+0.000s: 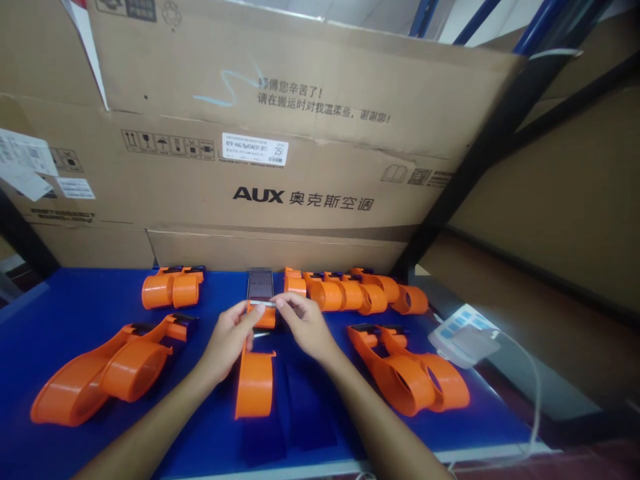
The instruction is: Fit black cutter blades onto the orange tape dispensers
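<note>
In the middle of the blue table, an orange tape dispenser [255, 390] lies with its round body towards me. My left hand [231, 337] is closed around its head end, thumb on top. Across that end runs a thin pale toothed strip [262, 304], which looks like a metal blade. My right hand [306, 327] pinches the strip's right end between thumb and fingers. Just beyond both hands stands a dark rectangular container [261, 285]; its contents are not clear. Under the hands a small shiny piece [261, 335] shows, too small to name.
More orange dispensers stand at back left [173, 290], front left [100, 377], back right [350, 293] and front right [410, 380]. A white device with a cable [465, 337] sits at the table's right edge. Large cardboard [300, 167] closes off the back, beside a dark rack post [465, 167].
</note>
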Motion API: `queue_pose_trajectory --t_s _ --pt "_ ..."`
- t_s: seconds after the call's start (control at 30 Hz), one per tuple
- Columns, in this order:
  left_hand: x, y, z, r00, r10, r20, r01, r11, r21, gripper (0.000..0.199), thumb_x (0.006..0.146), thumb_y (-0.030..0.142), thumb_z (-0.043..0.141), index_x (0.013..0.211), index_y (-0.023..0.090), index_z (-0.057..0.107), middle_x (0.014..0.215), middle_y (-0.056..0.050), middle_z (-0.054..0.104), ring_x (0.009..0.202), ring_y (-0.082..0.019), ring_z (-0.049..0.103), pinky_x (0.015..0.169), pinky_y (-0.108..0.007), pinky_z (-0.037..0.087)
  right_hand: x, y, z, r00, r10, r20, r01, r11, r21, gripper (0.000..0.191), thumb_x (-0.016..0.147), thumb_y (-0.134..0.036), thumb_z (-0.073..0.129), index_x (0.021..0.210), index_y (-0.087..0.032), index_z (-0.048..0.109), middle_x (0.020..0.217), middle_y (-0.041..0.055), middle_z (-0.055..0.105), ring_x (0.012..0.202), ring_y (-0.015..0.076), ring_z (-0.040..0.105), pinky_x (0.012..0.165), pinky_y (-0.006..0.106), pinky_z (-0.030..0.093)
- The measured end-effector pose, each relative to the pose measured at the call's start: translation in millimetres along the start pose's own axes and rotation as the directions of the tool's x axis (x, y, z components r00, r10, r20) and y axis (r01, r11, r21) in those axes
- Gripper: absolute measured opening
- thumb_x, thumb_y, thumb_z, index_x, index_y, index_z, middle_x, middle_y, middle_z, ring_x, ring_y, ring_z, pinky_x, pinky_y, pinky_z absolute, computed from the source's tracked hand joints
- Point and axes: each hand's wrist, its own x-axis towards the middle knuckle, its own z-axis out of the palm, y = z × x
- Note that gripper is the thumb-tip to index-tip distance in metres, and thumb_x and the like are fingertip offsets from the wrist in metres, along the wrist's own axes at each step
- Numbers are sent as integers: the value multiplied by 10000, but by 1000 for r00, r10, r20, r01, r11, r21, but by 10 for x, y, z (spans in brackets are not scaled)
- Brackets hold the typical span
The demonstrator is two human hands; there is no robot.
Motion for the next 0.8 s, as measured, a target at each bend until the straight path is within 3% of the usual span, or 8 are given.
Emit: queue_pose_trajectory --t_s 0.1,0.2,0.5,0.8 --pt "-16 -4 24 1000 -18 13 18 1000 -10 495 828 613 709 1081 189 691 442 64 505 362 -106 411 408 -215 289 -8 5 69 999 43 22 -46 988 150 296 940 -477 645 913 -189 705 858 29 698 790 175 631 730 277 511" --pt "-16 1 29 1000 -20 11 20 1000 -10 465 828 613 712 1032 197 676 438 66 506 352 -103 407 400 -212 281 -9 12 101 999 47 2 -46 980 195 276 902 -463 696 882 -189 714 835 28 691 770 170 616 704 272 505" --pt "16 39 20 998 33 -53 -33 999 -5 417 824 611 712 922 207 678 446 60 510 357 -92 408 406 -208 289 4 -64 1 996 23 -89 -19 999 48 255 911 -443 663 877 -194 704 862 40 694 797 190 625 743 300 511" --pt "59 179 -163 993 -10 -117 -6 991 -136 430 794 602 744 765 229 531 442 83 462 333 -76 368 381 -196 270 86 33 -301 981 48 -190 -46 999 17 273 907 -457 645 867 -188 663 817 30 671 724 173 594 677 279 483"
